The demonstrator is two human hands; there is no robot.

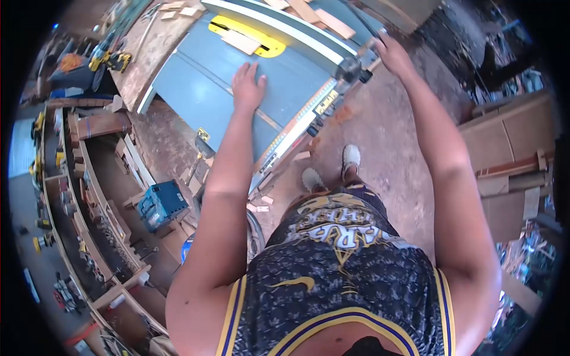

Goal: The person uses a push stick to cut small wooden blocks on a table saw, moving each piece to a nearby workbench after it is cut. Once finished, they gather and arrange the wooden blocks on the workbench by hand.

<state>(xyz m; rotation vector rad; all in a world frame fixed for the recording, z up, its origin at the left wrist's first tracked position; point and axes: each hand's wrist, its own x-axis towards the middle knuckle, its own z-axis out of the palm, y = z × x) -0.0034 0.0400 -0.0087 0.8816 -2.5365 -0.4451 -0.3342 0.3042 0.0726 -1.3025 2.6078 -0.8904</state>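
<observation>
My left hand (248,86) lies palm down on the grey-blue top of a table saw (196,77), its fingers stretched out. Just beyond its fingertips, a short wood piece (240,43) rests over the yellow throat plate (270,46). The blade cannot be made out. To the right of the plate runs the long rip fence (285,29). My right hand (392,54) is at the saw's far right corner. Its fingers are curled around the near end of a thin dark bar (363,21); the grip itself is partly hidden.
Several wood offcuts (335,24) lie beyond the fence, and more blocks (172,9) sit on the bench at upper left. A yellow cordless drill (110,61) lies there too. A teal tool case (161,204) stands near wooden shelving (98,202). Cardboard (504,142) leans at right.
</observation>
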